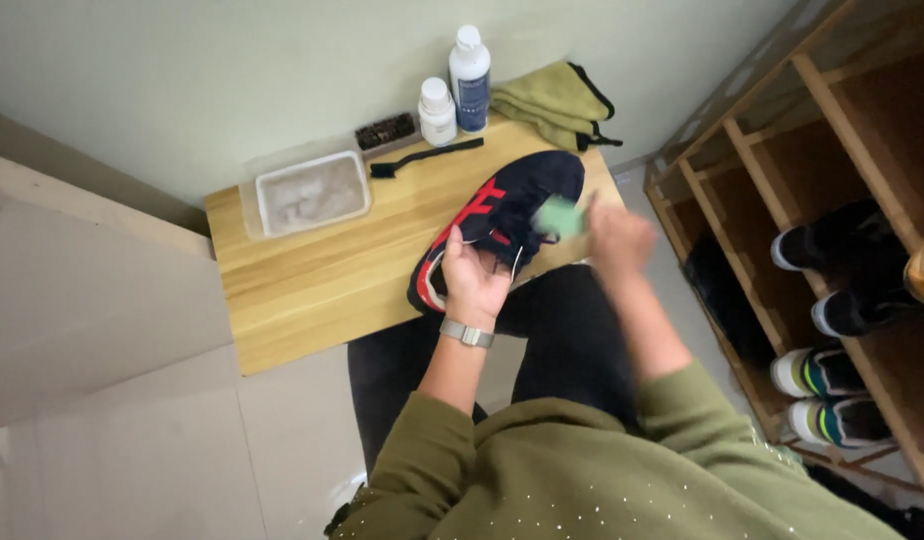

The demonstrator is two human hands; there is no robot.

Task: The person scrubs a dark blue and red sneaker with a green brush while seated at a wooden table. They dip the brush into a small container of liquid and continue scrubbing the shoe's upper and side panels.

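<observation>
1. Left hand (pixel 474 280) grips the heel end of a navy sneaker with red stripes (pixel 502 222) — steadying it, tilted, on the wooden surface (pixel 312 280).
2. Right hand (pixel 614 238), motion-blurred, closes on a small green cloth or sponge (pixel 558 217) held against the sneaker's upper, right of centre.
3. Far edge: clear tub (pixel 312 192), dark brush (pixel 422 158), two bottles (pixel 456 95), folded olive cloth (pixel 554 102) — set within reach.
4. Right: wooden shoe rack (pixel 842 150) holding pairs.
</observation>
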